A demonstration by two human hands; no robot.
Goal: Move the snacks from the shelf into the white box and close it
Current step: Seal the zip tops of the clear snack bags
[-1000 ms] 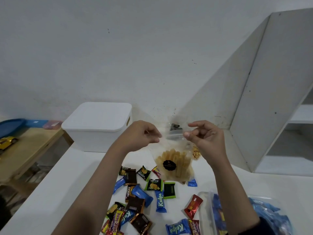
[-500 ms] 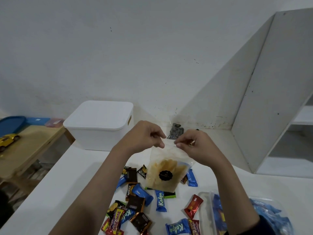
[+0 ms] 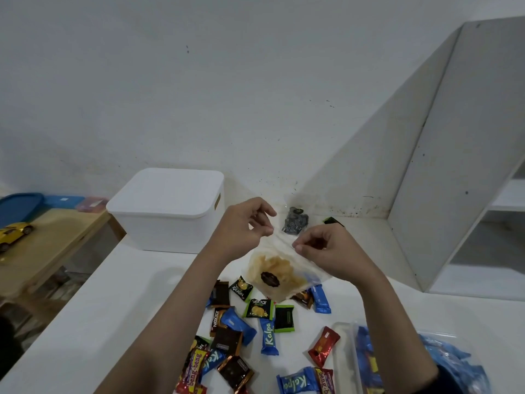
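A clear bag of yellow chips point(image 3: 277, 275) with a dark round label is being held above the middle of the white worktop point(image 3: 119, 294). Its top edge is being pinched between thumb and forefinger by the right hand point(image 3: 326, 253), whose other fingers are being kept curled. The left hand point(image 3: 241, 228) is being held just beside the bag's upper left corner with its fingers loosely curled; whether the plastic is being touched by its fingertips cannot be told. The white box point(image 3: 167, 211) is being kept with its lid on at the worktop's back left corner, against the wall, well apart from the bag. A scatter of small wrapped snacks point(image 3: 255, 322), blue, brown, green and red, is lying on the worktop under and in front of the bag, toward the near edge. A small clear bag of dark pieces point(image 3: 295, 220) is lying near the back edge, behind the hands, with a dark green wrapper point(image 3: 332, 221) just beside it. A clear plastic container point(image 3: 345, 356) holding blue packets is sitting at the near right edge. A white shelf unit point(image 3: 454, 166) is standing at the worktop's right end. To the far left, a yellow toy car point(image 3: 14, 233) is resting on a wooden table point(image 3: 51, 245).
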